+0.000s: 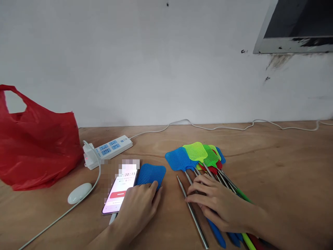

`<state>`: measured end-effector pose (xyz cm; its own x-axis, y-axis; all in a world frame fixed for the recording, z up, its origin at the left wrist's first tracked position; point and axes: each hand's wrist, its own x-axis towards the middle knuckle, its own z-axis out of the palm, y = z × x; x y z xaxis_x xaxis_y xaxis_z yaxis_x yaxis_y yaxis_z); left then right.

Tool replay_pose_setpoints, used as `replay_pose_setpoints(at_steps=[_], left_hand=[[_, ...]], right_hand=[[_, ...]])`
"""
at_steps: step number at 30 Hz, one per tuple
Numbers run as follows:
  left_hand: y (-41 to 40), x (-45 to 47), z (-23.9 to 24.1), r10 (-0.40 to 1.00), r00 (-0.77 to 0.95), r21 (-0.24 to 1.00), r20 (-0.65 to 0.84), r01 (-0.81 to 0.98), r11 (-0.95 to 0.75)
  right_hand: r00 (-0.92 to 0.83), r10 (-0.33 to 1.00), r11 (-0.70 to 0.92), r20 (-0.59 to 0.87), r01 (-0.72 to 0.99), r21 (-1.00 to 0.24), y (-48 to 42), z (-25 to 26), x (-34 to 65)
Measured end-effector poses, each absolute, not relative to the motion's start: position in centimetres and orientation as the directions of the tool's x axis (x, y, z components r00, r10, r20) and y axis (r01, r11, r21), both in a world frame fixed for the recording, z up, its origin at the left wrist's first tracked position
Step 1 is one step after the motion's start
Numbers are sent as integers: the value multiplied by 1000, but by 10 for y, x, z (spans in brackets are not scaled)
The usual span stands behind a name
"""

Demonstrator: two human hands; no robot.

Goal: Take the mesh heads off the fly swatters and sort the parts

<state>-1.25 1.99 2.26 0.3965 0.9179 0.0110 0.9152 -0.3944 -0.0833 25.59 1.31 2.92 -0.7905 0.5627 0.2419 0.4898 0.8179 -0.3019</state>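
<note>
Near the middle of the table, my left hand (pixel 142 201) has its fingers curled over the near edge of a blue fly swatter head (pixel 152 173). Any shaft on that head is hidden under the hand. My right hand (pixel 217 201) lies over a fanned pile of fly swatters, its fingers apart across the metal shafts. The pile shows a blue head (pixel 179 158), a yellow-green head (pixel 195 151) and a green head (pixel 211 158), with red partly covered. Left of my right hand lies a loose metal rod (pixel 193 212). Blue handles (pixel 217 234) stick out below that hand.
A lit phone (pixel 122 189) with a cable lies beside my left hand. Behind it sits a white power strip (pixel 111 147) with a plugged-in cord. A white oval device (pixel 79 193) and a red plastic bag (pixel 39 146) are at left. A thin cable (pixel 221 128) runs along the wall.
</note>
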Motion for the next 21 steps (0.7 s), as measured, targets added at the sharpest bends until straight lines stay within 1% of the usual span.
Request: replay_pose_setpoints(at_steps=[1, 3, 5, 8, 10, 11, 12, 14, 16, 18, 19, 21], left_hand=[[19, -12, 21, 921, 390, -80, 1, 918, -389], [17, -11, 18, 923, 385, -18, 1, 923, -385], [16, -10, 16, 919, 395, 104, 9, 913, -394], [14, -8, 17, 901, 432, 310, 25, 854, -418], [13, -6, 20, 892, 448, 370, 57, 821, -435], [13, -5, 22, 892, 446, 364, 73, 821, -441], [13, -5, 24, 895, 437, 331, 84, 835, -439], [14, -5, 28, 912, 405, 210, 61, 888, -408], [14, -6, 29, 935, 355, 58, -7, 934, -354], [15, -7, 28, 945, 315, -48, -84, 946, -320], [15, -8, 27, 945, 306, -71, -116, 946, -315], [14, -9, 23, 942, 300, -64, -148, 948, -312]], right_hand=[[-793, 561, 817, 237, 485, -312, 12, 28, 255], [-795, 559, 817, 236, 478, -324, 12, 26, 254], [-794, 559, 816, 239, 476, -327, 13, 24, 255], [-793, 560, 815, 238, 477, -330, 14, 22, 257], [-788, 570, 807, 234, 483, -338, 15, 21, 257], [-785, 573, 804, 233, 486, -342, 15, 20, 257], [-782, 577, 802, 236, 487, -346, 15, 20, 256], [-774, 583, 799, 246, 491, -348, 14, 19, 256], [-769, 586, 797, 253, 493, -348, 14, 19, 255], [-766, 589, 796, 258, 494, -350, 14, 20, 254], [-766, 589, 796, 259, 494, -351, 15, 20, 254], [-764, 589, 797, 265, 493, -350, 15, 20, 254]])
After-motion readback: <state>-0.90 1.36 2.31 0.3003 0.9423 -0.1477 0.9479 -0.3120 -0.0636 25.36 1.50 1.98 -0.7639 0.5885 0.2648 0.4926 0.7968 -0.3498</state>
